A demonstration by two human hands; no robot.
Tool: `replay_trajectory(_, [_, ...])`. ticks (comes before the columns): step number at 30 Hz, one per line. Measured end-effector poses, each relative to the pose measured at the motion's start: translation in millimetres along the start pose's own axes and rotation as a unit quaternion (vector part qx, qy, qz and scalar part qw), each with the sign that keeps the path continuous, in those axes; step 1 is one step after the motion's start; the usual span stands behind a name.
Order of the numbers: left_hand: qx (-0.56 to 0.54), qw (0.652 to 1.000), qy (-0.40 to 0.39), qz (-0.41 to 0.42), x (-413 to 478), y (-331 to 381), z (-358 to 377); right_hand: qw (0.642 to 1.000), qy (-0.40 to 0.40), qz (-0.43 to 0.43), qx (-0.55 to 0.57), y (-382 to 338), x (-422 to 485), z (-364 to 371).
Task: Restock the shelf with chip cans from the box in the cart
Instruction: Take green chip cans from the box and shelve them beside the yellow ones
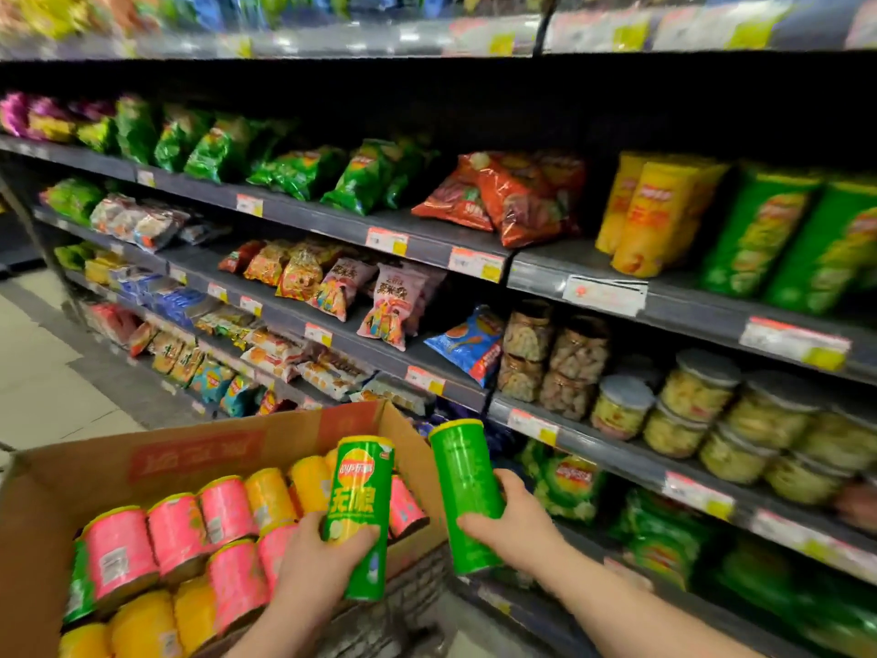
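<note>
Head view: upper shelf (617,460) rows blurred, labels unreadable. Left hand (327,548): fingers curled round left can (360,486) above the box (199,453), long axis near upright, label toward camera. Right hand (510,520): fingers wrapped round right can (467,482), between box and shelf, top tilted left. Fingers hide part of both cans.

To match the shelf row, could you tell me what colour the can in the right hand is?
The can is green with a yellow rim; head view.
</note>
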State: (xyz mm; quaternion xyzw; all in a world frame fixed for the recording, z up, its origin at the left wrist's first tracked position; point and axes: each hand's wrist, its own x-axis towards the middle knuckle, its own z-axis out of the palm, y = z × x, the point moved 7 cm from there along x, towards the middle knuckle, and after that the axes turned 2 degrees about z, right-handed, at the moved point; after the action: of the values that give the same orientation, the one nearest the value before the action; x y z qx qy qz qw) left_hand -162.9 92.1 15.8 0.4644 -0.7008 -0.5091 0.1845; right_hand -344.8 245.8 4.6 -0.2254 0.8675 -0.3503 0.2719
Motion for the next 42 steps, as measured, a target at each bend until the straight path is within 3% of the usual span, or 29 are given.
replay_trajectory(14, [-0.011,0.975,-0.208,0.078,-74,61,138,0.983,0.139,0.066,0.099,93,-105,-116])
replay_trajectory(30, [0.016,0.943,-0.308,0.124,-241,154,337,0.944,0.252,0.090,0.194,247,-234,-299])
replay_trajectory(42, [-0.023,0.937,-0.325,0.122,-304,199,405,0.940,0.264,0.031,0.214,296,-261,-385])
